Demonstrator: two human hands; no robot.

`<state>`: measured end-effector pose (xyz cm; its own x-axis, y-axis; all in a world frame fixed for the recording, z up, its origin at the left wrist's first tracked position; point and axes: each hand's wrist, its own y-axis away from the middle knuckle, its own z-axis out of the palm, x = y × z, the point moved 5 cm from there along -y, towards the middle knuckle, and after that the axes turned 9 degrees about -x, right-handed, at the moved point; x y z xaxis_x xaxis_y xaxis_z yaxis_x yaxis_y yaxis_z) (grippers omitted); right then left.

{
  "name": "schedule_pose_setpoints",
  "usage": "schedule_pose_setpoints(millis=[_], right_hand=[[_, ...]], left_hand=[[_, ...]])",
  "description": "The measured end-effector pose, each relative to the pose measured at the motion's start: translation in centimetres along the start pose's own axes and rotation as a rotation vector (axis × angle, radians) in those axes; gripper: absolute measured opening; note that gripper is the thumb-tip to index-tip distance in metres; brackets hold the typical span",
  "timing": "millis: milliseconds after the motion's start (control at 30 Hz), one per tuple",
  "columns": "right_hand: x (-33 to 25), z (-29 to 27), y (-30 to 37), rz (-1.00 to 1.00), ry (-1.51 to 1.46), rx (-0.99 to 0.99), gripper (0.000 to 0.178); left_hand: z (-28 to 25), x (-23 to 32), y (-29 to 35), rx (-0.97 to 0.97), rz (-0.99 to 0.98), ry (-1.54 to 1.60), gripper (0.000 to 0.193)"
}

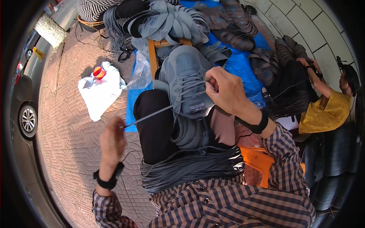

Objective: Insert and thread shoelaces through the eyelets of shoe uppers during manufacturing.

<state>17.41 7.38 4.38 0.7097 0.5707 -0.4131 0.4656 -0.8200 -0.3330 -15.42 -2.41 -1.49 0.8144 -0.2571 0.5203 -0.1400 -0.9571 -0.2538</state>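
Note:
A grey shoe upper (184,62) with criss-crossed lacing and a dark label on its tongue lies above my knees. My left hand (113,140), a little blurred, is out to the left, closed on a grey shoelace (150,115). That lace runs taut from the upper to its fingers. At the right edge of the lacing my right hand (228,90) is closed in a pinch on a lace; its fingertips are partly hidden. More grey uppers (186,133) sit between my thighs. Across my lap lies a thick bundle of grey laces (190,167).
Stacked uppers (171,22) lie beyond a wooden frame (153,57) on a blue sheet (247,72). A white cloth (100,93) with a red-yellow roll lies left. A person in yellow (327,112) sits at right, near dark uppers. A car (23,125) stands far left.

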Motion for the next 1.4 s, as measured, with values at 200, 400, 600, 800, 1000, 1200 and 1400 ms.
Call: schedule_pose_setpoints(millis=[200, 400, 600, 800, 1000, 1200, 1400], right_hand=[[-0.1, 0.9, 1.4, 0.077, -0.131, -0.172, 0.023], [-0.4, -0.1, 3.0, 0.038, -0.106, -0.276, 0.02], [-1.0, -1.1, 2.5, 0.088, -0.122, -0.341, 0.015], [0.2, -1.1, 2.4, 0.018, -0.045, -0.364, 0.015], [-0.4, -0.6, 2.3, 0.034, -0.043, -0.309, 0.017], [-1.9, -0.5, 2.7, -0.012, 0.085, -0.28, 0.022], [-1.6, -1.1, 2.9, -0.091, 0.13, -0.124, 0.02]], left_hand=[[-0.6, -4.6, 3.3, -0.18, -0.282, -0.073, 0.017], [2.2, 6.5, -3.6, -0.033, 0.012, 0.233, 0.024], [6.6, 9.8, -7.1, -0.147, -0.039, 0.427, 0.02], [6.0, 11.6, -7.4, -0.165, 0.233, -0.133, 0.022], [5.4, 9.3, -6.8, -0.191, 0.001, 0.063, 0.008], [7.1, 10.3, -8.2, -0.247, -0.114, 0.425, 0.02], [5.3, 13.5, -8.6, -0.046, 0.443, -0.252, 0.016]])
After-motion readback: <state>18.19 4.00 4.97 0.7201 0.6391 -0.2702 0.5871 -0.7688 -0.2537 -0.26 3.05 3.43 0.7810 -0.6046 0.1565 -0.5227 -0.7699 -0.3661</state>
